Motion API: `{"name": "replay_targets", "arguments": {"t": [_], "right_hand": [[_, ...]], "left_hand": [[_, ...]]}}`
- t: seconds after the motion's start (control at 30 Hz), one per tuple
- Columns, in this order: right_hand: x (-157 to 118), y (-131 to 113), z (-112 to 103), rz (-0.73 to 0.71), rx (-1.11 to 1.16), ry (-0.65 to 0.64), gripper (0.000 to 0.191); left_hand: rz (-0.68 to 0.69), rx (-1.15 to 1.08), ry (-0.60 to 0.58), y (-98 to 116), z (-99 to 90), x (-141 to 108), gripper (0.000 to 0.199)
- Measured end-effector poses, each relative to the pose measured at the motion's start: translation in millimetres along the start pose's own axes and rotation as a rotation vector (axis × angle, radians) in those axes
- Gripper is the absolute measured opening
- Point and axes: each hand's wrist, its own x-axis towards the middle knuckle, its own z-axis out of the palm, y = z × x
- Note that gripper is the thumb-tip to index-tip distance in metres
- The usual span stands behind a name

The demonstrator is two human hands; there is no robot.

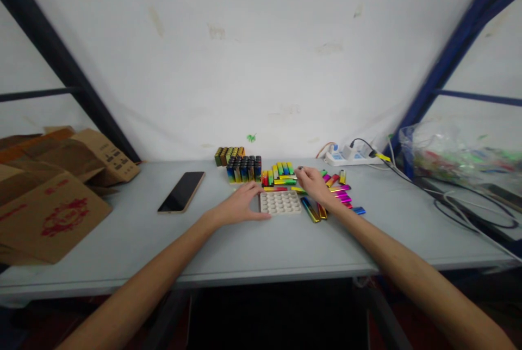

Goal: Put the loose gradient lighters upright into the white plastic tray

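Observation:
A white tray point(280, 202) with rows of round holes lies flat on the table. My left hand point(243, 203) grips its left end, fingers at the back corner and thumb at the front. Just beyond the tray's right back corner, my right hand point(313, 182) is closed on a lighter point(300, 168), mostly hidden by the fingers. Loose shiny lighters point(310, 210) in several colours lie around that hand and behind the tray. Yellow-green lighters point(282, 168) lie side by side at the back. Blue-and-gold lighters point(243, 169) stand upright in a block behind my left hand.
Another block of gold lighters point(229, 154) stands near the wall. A phone point(181, 192) lies to the left, with cardboard boxes point(53, 214) beyond. At the back right is a power strip point(351, 156) with cables; a clear plastic bag point(444, 149) sits further right.

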Motion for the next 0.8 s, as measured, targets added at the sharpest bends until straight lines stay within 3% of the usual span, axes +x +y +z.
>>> {"name": "replay_targets", "arguments": {"t": [0.23,0.43,0.57,0.8], "right_hand": [[-4.3,-8.8,-2.6,-0.103,0.003,-0.121,0.044],[-9.3,-26.4,7.8,-0.352,-0.134,-0.226,0.046],[-11.5,-31.5,18.9,-0.328,-0.236,-0.281,0.049],[-4.2,-11.3,21.0,-0.337,-0.259,-0.338,0.040]], "left_hand": [[-0.006,-0.037,0.004,-6.7,3.1,-0.7,0.082],[-0.013,-0.049,0.036,-8.4,5.6,-0.4,0.074],[-0.018,-0.062,0.055,-3.8,11.8,3.3,0.073],[-0.030,-0.090,0.039,-2.0,15.2,8.7,0.072]]}}
